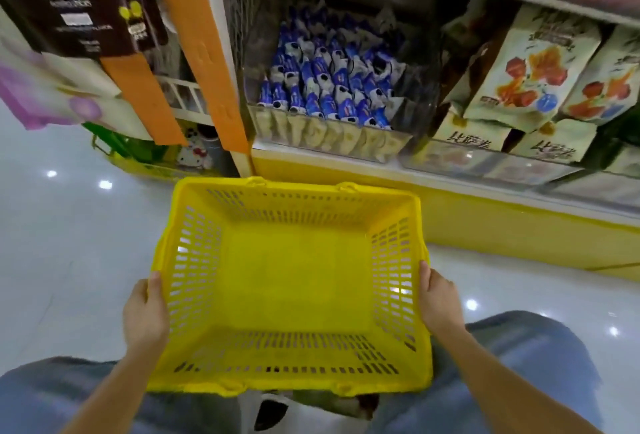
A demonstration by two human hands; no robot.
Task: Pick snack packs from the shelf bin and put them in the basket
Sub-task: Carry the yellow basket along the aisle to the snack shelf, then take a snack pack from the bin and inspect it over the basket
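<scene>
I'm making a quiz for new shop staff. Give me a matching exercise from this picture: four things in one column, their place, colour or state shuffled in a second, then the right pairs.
Things
1. basket
2. snack packs
3. fruit bags
4. left hand

Place, colour or state
A. stacked to the right of the bin
B. yellow, with nothing inside
C. grips the basket's left rim
D. blue and white, in the clear bin

Pairs: 1-B, 2-D, 3-A, 4-C

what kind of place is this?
Most likely a shop aisle: a clear shelf bin packed with blue-and-white snack packs, pale printed pouches stacked beside it, and a yellow slotted plastic shopping basket.
</scene>
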